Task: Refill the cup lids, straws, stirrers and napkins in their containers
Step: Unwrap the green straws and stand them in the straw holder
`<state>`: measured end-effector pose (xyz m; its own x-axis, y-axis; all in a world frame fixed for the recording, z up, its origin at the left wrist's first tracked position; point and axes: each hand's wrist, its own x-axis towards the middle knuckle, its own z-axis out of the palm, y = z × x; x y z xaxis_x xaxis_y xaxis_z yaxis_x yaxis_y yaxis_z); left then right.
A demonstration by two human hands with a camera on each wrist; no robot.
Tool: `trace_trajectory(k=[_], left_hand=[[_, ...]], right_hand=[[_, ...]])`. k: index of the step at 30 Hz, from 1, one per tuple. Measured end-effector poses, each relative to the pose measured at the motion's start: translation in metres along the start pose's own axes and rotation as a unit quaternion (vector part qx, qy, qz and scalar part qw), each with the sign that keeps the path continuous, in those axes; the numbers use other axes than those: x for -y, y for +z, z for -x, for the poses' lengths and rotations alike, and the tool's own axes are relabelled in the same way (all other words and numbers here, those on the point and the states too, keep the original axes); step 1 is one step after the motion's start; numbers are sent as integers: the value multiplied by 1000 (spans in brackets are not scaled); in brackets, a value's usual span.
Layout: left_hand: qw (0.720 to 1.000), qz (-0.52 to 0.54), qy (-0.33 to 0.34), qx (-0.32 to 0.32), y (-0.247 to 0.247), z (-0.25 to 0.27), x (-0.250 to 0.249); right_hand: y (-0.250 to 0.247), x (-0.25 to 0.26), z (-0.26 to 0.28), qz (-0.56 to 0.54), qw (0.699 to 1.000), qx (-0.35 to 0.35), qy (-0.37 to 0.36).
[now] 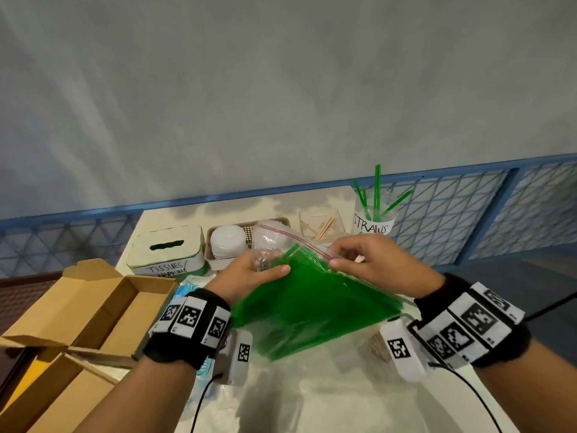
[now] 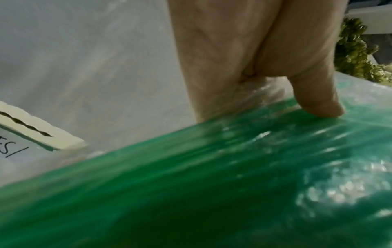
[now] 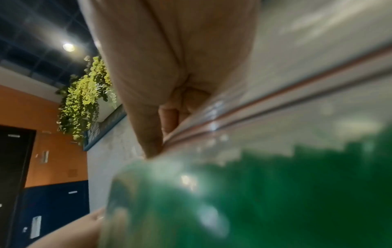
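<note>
The zip bag of green straws (image 1: 312, 304) is up off the table, right in front of you. It is light, soft and slippery — so hold the stiff red zip strip (image 1: 299, 239). Your right hand (image 1: 374, 264) pinches that strip. Your left hand (image 1: 249, 276) pinches the bag's side. The straws cup (image 1: 373, 218) waits at 1 o'clock.

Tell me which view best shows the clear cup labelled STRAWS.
The head view: the clear plastic cup labelled STRAWS stands whole at the table's back right, a few green straws inside. Neither wrist view shows it; both are filled by the bag of green straws.
</note>
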<state>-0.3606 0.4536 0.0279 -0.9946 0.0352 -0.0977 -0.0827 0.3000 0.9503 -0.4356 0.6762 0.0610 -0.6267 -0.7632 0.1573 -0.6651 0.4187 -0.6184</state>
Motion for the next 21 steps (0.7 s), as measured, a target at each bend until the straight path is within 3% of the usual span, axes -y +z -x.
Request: trace_trajectory(k=[8,10,13,15,18,21], left_hand=[[997,-17,5,-73,-5,-5,10],[985,-73,7,-159,2,-2,9],[918,-168,65,-353,19,10,-1],[927,-140,92,-336,28,21,-9],[969,-108,44,-219,36,29,-11],[972,-73,22,-222,38,34,-10]], right_hand=[[22,5,7,-228,969,-41,84],[28,6,7,-235,966,-66,85],[38,8,8,-258,958,-75,100],[45,12,7,-288,949,-69,109],[57,20,7,-298,947,-70,100],[67,28,9,-260,959,-81,72]])
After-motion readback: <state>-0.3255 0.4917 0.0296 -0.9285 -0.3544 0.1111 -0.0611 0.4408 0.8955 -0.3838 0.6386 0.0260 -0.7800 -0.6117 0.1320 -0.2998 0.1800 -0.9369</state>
